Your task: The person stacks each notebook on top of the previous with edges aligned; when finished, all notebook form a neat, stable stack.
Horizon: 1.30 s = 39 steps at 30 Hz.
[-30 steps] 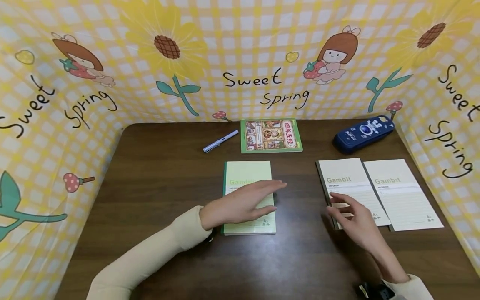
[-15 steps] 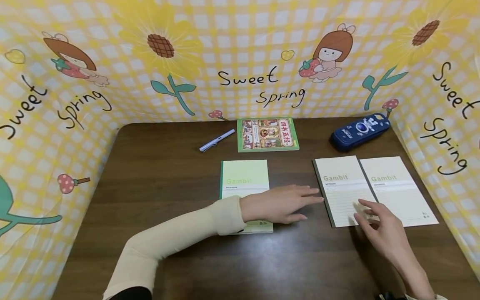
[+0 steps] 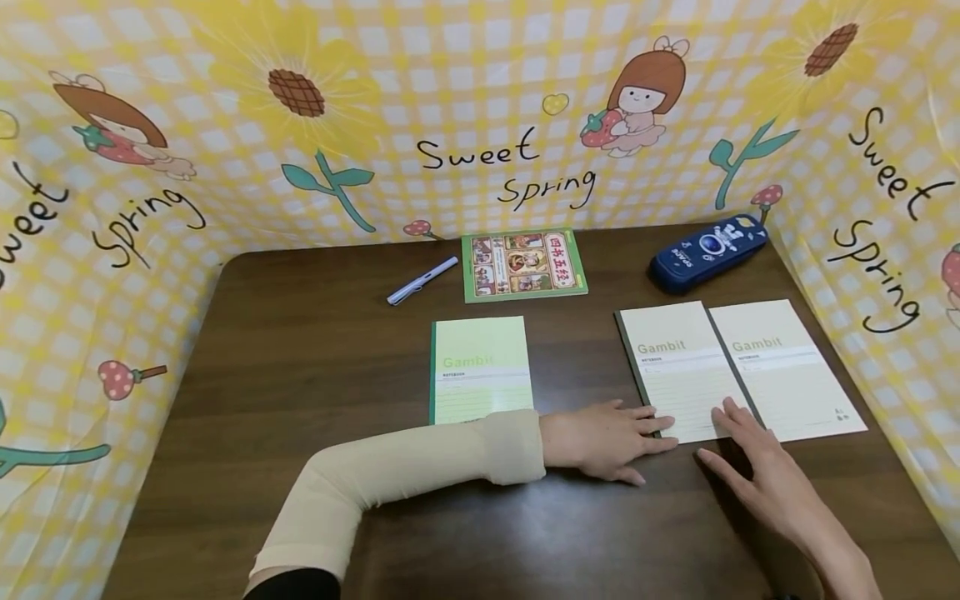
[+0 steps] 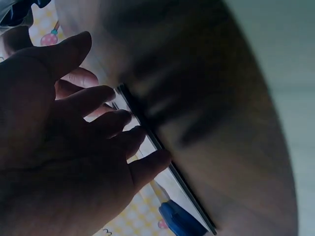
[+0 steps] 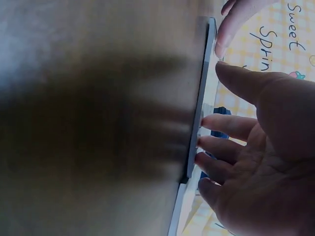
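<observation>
Two cream Gambit notebooks with dark spines lie side by side on the table's right: the left one and the right one. My left hand is spread palm down, its fingertips at the lower spine edge of the left notebook. My right hand has its fingertips at that notebook's lower right part, fingers fairly straight, thumb apart near the bottom edge. Under my left sleeve lies a green Gambit notebook, its lower part hidden. The left wrist view shows my left fingers beside the dark spine.
At the back of the brown table are a pale blue pen, a green picture-covered book and a navy pencil case. A yellow checked cloth surrounds the table's back and sides.
My left hand has moved right, from over the green notebook to the left cream notebook's edge. My right hand has shifted right and its fingers have straightened. The head view has shifted slightly.
</observation>
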{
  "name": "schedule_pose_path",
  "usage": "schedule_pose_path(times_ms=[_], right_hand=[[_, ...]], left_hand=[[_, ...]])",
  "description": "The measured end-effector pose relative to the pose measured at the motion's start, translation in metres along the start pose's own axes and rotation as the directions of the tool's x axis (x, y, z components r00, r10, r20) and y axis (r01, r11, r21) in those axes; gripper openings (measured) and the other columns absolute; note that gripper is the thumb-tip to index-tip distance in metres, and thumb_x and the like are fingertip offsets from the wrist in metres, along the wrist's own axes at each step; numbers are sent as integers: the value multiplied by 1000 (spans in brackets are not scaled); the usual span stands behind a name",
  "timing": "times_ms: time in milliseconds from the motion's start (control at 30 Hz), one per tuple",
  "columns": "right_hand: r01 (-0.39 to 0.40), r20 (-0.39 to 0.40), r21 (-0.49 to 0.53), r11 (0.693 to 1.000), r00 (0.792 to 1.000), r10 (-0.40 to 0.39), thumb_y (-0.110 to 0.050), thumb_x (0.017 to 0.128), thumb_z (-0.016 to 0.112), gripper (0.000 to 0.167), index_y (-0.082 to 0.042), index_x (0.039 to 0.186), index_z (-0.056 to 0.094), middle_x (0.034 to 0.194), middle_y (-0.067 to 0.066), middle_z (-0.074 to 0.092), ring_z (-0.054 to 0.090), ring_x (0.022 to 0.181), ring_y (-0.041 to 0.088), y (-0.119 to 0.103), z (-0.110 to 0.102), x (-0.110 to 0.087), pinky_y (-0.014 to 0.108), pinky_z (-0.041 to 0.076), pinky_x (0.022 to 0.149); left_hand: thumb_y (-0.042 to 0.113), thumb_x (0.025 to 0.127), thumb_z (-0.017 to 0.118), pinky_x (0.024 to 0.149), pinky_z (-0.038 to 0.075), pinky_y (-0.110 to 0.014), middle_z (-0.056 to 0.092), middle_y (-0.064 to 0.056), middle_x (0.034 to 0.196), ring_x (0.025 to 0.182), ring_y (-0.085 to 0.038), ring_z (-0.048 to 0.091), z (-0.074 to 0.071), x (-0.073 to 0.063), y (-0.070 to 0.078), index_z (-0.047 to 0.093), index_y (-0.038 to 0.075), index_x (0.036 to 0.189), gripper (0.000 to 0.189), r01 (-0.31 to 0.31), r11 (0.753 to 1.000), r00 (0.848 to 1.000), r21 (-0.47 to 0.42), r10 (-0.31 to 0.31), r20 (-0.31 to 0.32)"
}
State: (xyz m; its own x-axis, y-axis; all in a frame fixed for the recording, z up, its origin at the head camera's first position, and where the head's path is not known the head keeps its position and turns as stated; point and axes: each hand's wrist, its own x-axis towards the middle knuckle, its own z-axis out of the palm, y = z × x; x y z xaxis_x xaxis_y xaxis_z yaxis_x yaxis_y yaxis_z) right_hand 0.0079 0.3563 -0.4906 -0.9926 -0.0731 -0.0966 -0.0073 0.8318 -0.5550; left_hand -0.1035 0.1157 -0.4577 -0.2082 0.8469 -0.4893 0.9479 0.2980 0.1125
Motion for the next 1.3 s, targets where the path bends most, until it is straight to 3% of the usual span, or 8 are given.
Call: schedule_pose_path(times_ms=[200,400,600,767,967,1167,1300], right_hand=[[-4,-6,-12,1000,1000,4,-34,103,67,71,4,157,40,167,32,27,21,156,53,1,4,-1,81,33,104],[3,-5,-18,1000,1000,-3,-34,103,68,76,3,160,35,169,32,22,18,157,52,1,6,-2,80,33,105],[9,10,-9,1000,1000,-9,-34,102,69,79,-1,163,31,171,28,20,17,159,49,-5,10,-3,79,33,107],[24,27,5,1000,999,-24,-33,102,69,78,-3,163,32,171,27,19,16,159,49,-13,13,-6,80,34,105],[49,39,-3,999,998,-49,-33,101,71,77,-5,163,34,172,25,21,17,160,47,-24,21,-8,78,36,106],[82,21,-30,996,996,-81,-33,99,73,75,-12,162,39,171,22,24,18,159,48,-36,32,-12,79,38,104],[101,19,-46,994,995,-100,-34,98,74,76,-13,162,39,171,22,25,17,160,49,-43,39,-14,79,37,105]], left_hand=[[60,106,44,132,26,-37,-1,12,177,164,-9,3,2,1,4,9,36,168,76,10,1000,1000,21,-10,8],[57,106,48,130,30,-39,1,10,177,165,-10,4,7,-3,5,10,33,169,76,10,999,1000,31,-10,-26],[56,106,50,130,30,-38,2,11,177,165,-10,6,8,-9,7,13,34,168,76,48,999,999,-10,-48,-7],[57,105,50,128,34,-37,11,5,177,164,-12,16,9,-21,12,20,29,168,75,83,997,996,-4,-83,-17],[61,104,51,123,41,-32,22,-3,175,160,-17,29,14,-38,21,28,22,166,77,130,988,990,87,-125,-64],[66,103,49,116,47,-29,27,-3,174,157,-17,35,23,-55,24,31,21,165,79,173,970,983,171,-158,-94],[66,102,50,116,48,-30,25,-2,174,157,-18,36,29,-66,24,30,23,165,80,195,965,979,177,-182,-89]])
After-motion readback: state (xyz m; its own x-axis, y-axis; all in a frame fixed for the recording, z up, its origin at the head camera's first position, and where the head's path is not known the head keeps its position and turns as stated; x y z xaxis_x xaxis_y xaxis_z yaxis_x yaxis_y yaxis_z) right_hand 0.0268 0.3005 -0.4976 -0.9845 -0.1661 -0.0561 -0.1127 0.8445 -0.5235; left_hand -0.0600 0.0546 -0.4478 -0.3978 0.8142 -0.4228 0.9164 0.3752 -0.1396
